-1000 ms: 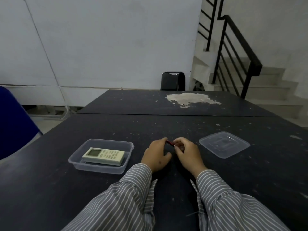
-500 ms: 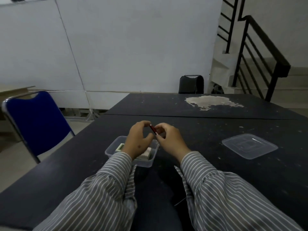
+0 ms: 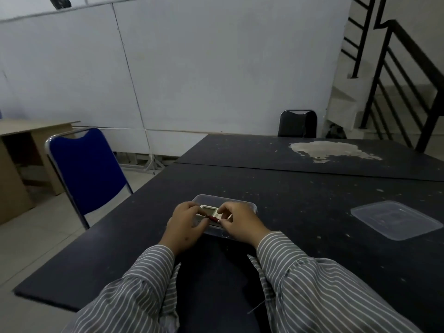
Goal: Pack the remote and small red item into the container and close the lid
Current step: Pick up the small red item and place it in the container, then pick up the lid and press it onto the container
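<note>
- My left hand (image 3: 186, 225) and right hand (image 3: 237, 222) pinch the small red item (image 3: 212, 218) between them, one grip on each end.
- It hangs level over the clear container (image 3: 249, 205), just above the remote (image 3: 208, 209) lying inside.
- The container sits toward the table's (image 3: 300, 203) left edge.
- The lid (image 3: 394, 222) lies flat, well apart, toward the right edge.

a plain office-like room: dark tables (image 3: 300, 188), a blue chair (image 3: 86, 169) beside them, a staircase (image 3: 396, 80) behind, bare white wall (image 3: 216, 68).
</note>
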